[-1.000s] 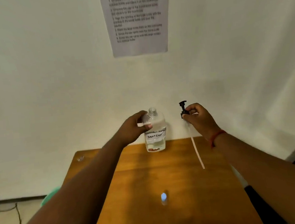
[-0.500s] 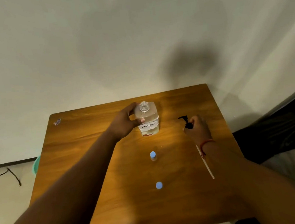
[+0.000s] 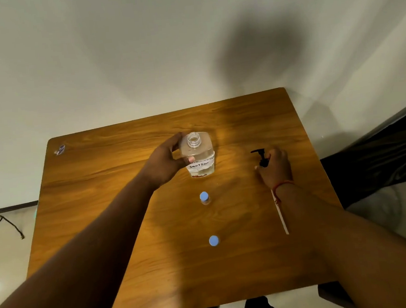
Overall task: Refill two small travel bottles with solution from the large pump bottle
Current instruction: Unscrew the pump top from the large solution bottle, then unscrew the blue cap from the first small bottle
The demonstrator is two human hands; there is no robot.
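Observation:
The large clear bottle [image 3: 199, 154] stands upright on the wooden table [image 3: 101, 187], its neck open and a white label on its side. My left hand [image 3: 167, 160] grips it from the left. My right hand [image 3: 275, 167] holds the black pump head [image 3: 261, 157] down at the table, right of the bottle, and the white dip tube [image 3: 281, 214] trails back under my wrist. Two small travel bottles with blue caps stand in front of the large bottle: one close to it [image 3: 204, 198], one nearer to me [image 3: 213, 240].
A small crumpled wrapper [image 3: 60, 149] lies at the table's far left corner. A pale wall runs behind the table. A cable [image 3: 7, 225] lies on the floor at left, and dark cloth [image 3: 381, 153] sits right of the table.
My right hand has carried the pump head from beside the bottle's neck down to the table on the right. The view has tilted down; the left hand keeps its hold on the bottle.

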